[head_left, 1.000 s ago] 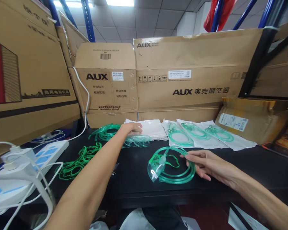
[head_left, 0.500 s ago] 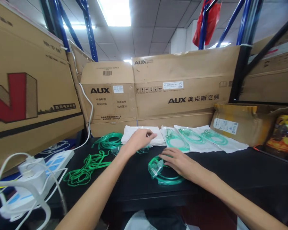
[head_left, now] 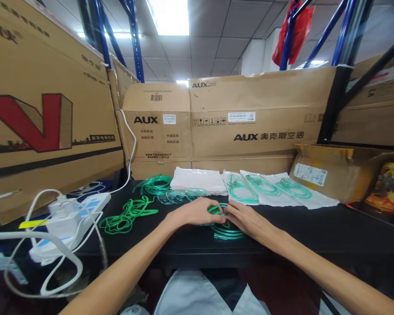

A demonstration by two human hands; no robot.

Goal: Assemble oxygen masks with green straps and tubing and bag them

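Observation:
A coil of clear green tubing (head_left: 229, 235) lies on the black table near its front edge, beneath both hands. My left hand (head_left: 200, 211) is closed over its left side, thumb and fingers pinched around a thin green elastic cord (head_left: 216, 210). From the other side my right hand (head_left: 247, 217) meets it, fingertips pinched at the same cord and almost touching the left fingers. The clear mask of this set is mostly hidden by the hands. Behind them stretches a row of nested clear masks (head_left: 182, 196).
A pile of green cords (head_left: 129, 214) and coiled green tubing (head_left: 154, 184) lie left. At the back are a stack of white bags (head_left: 198, 180) and several bagged mask sets (head_left: 261, 186). A white power strip (head_left: 85, 214) with cables stands left; a cardboard box (head_left: 328, 170) and bottle (head_left: 389, 188) right.
My left hand has come back from the white bags to the tubing coil and pinched the cord. My right hand's fingers have closed in beside it. The view has shifted slightly left.

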